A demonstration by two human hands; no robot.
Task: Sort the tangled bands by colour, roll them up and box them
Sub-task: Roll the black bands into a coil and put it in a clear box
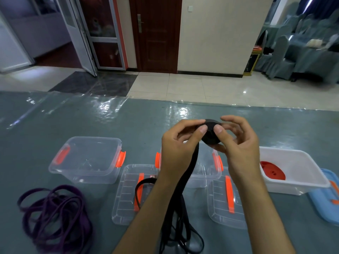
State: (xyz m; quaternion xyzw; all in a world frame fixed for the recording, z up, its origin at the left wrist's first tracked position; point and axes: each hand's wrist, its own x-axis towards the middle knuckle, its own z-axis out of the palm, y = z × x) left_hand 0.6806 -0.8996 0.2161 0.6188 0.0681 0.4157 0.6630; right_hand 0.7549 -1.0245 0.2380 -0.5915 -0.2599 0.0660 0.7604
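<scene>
Both hands hold a small black roll of band above the table. My left hand pinches its left side with thumb and fingers. My right hand grips its right side, thumb on the face. The loose black band hangs from the roll between my forearms and trails onto the table in loops. A purple band heap lies at the near left. A red roll sits in the white box on the right.
A clear box with orange latches stands at left. Another clear box is partly hidden behind my hands. Two clear lids lie flat in front. A blue lid lies at the right edge.
</scene>
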